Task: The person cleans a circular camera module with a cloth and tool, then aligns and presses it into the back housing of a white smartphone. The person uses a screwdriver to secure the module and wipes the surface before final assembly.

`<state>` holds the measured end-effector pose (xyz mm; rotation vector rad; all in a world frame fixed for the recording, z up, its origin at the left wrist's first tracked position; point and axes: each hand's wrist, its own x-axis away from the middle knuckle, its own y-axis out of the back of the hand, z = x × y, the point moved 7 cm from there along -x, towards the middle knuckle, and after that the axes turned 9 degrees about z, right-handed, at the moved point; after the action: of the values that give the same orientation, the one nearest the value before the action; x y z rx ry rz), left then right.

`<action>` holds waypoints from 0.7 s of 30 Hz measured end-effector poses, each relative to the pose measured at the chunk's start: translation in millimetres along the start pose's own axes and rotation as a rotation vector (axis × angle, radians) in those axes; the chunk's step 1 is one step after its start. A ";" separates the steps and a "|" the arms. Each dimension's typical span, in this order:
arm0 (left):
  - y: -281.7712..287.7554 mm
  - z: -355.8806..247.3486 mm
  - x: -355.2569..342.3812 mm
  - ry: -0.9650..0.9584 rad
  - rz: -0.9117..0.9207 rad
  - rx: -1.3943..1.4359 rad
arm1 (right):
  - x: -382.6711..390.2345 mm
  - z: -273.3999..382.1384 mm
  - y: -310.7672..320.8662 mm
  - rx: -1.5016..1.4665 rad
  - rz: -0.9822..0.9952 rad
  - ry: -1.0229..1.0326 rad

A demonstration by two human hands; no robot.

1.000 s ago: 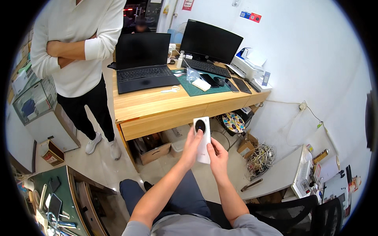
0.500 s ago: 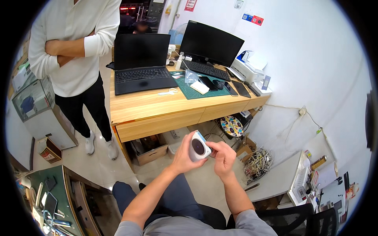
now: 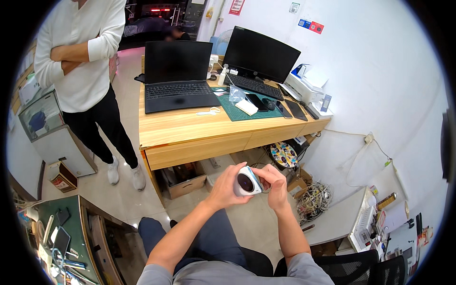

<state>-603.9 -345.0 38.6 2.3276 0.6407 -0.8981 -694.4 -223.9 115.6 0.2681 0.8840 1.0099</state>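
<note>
A small white boxy device (image 3: 247, 181) with a large round dark lens and a blue strip on its edge is held up above my lap. My left hand (image 3: 224, 188) wraps round its left side and underside, thumb below the lens. At its right edge my right hand (image 3: 273, 183) is closed, with the index finger and thumb bent against the device. The palm side of the right hand is hidden, so anything small inside it does not show.
Ahead stands a wooden desk (image 3: 190, 135) with a laptop (image 3: 180, 95), monitor (image 3: 259, 54) and printer (image 3: 304, 88). A person (image 3: 85, 52) with folded arms stands at left. Tangled cables (image 3: 314, 197) lie at right. A green-topped bench (image 3: 71, 213) with tools is lower left.
The device has turned slightly and moved a little right. My right hand's fingers have shifted up along its right edge. The whole view has swung slightly left.
</note>
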 end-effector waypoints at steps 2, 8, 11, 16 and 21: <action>-0.2 -1.7 -0.1 -0.011 -0.019 0.022 | 6.9 -5.1 -0.3 -0.040 -0.026 -0.001; -23.0 44.1 17.9 0.558 -0.468 1.374 | 15.9 -37.3 -18.3 -0.266 -0.209 -0.249; -8.0 56.1 38.7 0.647 -0.556 1.257 | 11.8 -7.4 -51.1 -0.072 0.019 -0.069; 17.5 37.5 65.3 0.590 -0.676 0.928 | 11.6 -16.5 -90.7 0.060 0.028 -0.178; 57.2 24.4 85.8 0.582 -0.708 0.822 | -2.6 2.5 -122.9 -0.204 0.130 -0.085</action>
<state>-523.7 -382.9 -19.3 3.2075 1.6675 -0.8566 -616.7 -291.2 48.1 0.1956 0.6870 1.1922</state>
